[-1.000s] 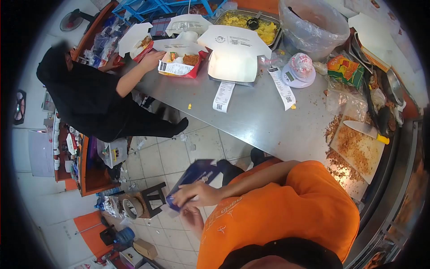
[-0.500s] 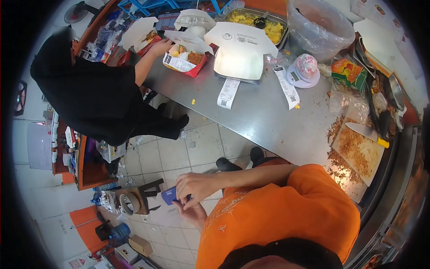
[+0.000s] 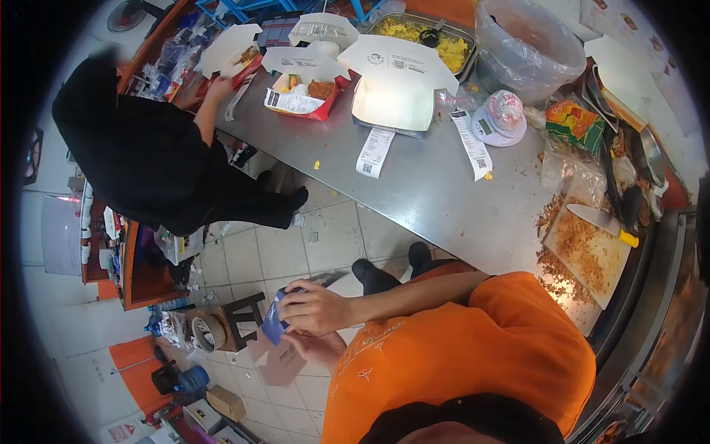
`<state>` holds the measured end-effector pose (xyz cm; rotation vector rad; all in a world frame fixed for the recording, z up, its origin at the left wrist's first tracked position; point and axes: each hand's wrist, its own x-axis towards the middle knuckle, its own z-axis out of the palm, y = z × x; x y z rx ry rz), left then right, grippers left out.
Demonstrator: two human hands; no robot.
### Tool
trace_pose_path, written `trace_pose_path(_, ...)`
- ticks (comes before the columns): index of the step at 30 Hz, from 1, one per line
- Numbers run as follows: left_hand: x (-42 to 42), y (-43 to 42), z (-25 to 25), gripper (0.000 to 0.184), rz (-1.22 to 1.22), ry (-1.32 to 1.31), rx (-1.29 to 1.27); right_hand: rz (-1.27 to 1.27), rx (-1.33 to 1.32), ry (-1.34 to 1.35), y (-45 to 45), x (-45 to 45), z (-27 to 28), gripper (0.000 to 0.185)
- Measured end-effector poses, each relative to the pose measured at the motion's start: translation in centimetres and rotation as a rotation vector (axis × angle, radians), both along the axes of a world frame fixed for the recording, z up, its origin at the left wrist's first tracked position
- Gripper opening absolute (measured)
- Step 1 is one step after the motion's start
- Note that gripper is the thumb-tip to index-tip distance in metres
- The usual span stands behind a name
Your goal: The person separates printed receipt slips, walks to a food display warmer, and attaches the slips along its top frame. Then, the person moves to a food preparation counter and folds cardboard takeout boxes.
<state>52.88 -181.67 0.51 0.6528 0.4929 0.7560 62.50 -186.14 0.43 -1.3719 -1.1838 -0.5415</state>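
Observation:
A blue cardboard takeaway box is held off the table's edge, above the tiled floor. A pale flap hangs below its blue side. My right hand reaches across from the right and grips the box's upper edge with bent fingers. Beneath it, my left hand holds the box from below, its fingers partly hidden. On the metal table stands an open white-lidded box with a receipt under its front. Left of that is a red box holding food and a receipt.
A co-worker in black reaches to another food box at the far left. At the back are a tray of yellow food and a plastic-lined bucket. A scale, knife and crumb-covered cutting board lie right.
The blue box has tilted more upright and shifted slightly left in my hands, showing more of its pale flap. The co-worker's hand has left the red box and moved to the one further left.

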Motion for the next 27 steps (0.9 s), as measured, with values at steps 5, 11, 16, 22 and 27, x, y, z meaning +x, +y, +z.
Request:
trace_pose_path(5, -1.3, 3.1, 0.9, 0.036, -0.069, 0.438, 0.542, 0.202, -0.218, 0.404, -1.0, 1.2, 1.1, 0.027)
trace_pose_path(11, -4.0, 4.8, 3.7, 0.037, -0.214, 0.513, 0.739, 0.288, -0.588, 0.671, -1.7, 4.5, 4.0, 0.038)
trace_pose_path(16, -2.9, 4.9, 3.1, 0.048, -0.129, 0.761, 0.684, 0.211, -0.057, 0.558, -1.6, 3.1, 4.2, 0.032)
trace_pose_path(22, -1.2, 2.5, 5.6, 0.060, 0.072, 0.450, 0.746, 0.781, -0.324, 0.662, -2.6, 3.7, 2.9, 0.038)
trace_pose_path(27, 0.8, 0.8, 5.9, 0.058, 0.221, 0.239, 0.458, 0.398, -0.354, 0.420, -6.3, 3.7, 5.3, 0.058)
